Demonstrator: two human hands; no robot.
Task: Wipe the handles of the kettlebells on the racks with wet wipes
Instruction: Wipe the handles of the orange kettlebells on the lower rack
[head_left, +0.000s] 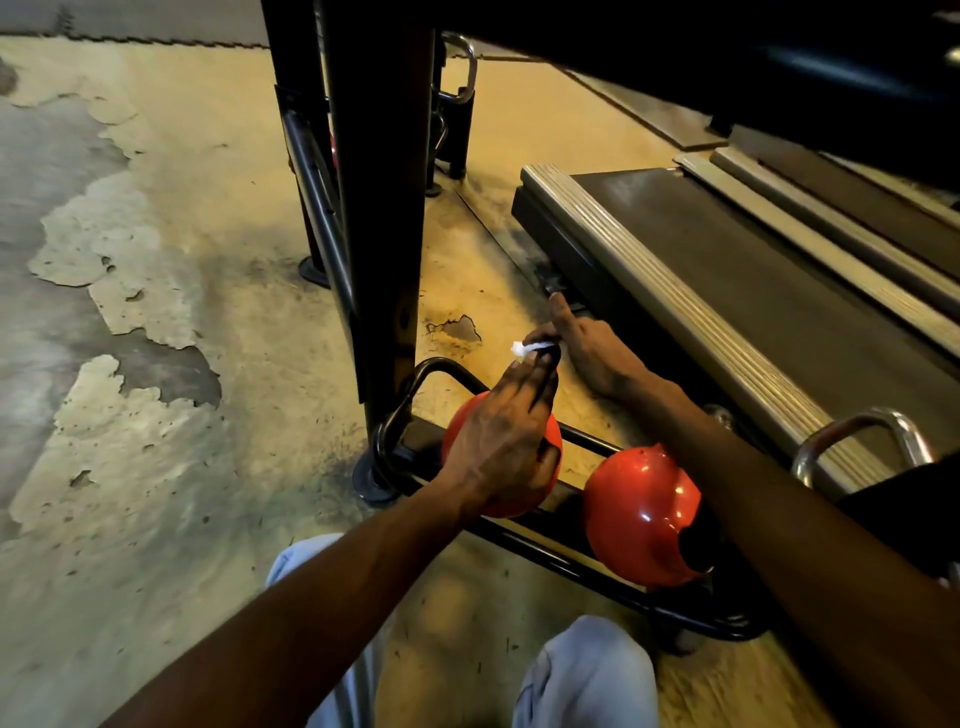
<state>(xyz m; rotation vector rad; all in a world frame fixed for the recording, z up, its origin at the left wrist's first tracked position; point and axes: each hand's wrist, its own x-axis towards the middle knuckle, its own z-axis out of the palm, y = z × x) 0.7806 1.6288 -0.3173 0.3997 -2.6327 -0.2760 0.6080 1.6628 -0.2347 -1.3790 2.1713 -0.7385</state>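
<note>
Two red kettlebells sit on a low black rack (550, 560) near the floor. My left hand (498, 441) lies over the top of the left kettlebell (460, 422) with straight fingers; that bell's handle is hidden beneath the hand. Just beyond its fingertips, my right hand (592, 353) pinches a small white wet wipe (527, 347) with its thumb, its index finger stretched forward. My right forearm crosses above the right kettlebell (639, 512), hiding its handle.
The rack's black upright post (387, 208) rises just left of my hands. A treadmill deck (727, 291) with a ribbed side rail lies close behind on the right. Chrome kettlebell handles show at far right (857, 428) and at the top (465, 67). Worn, peeling floor spreads left.
</note>
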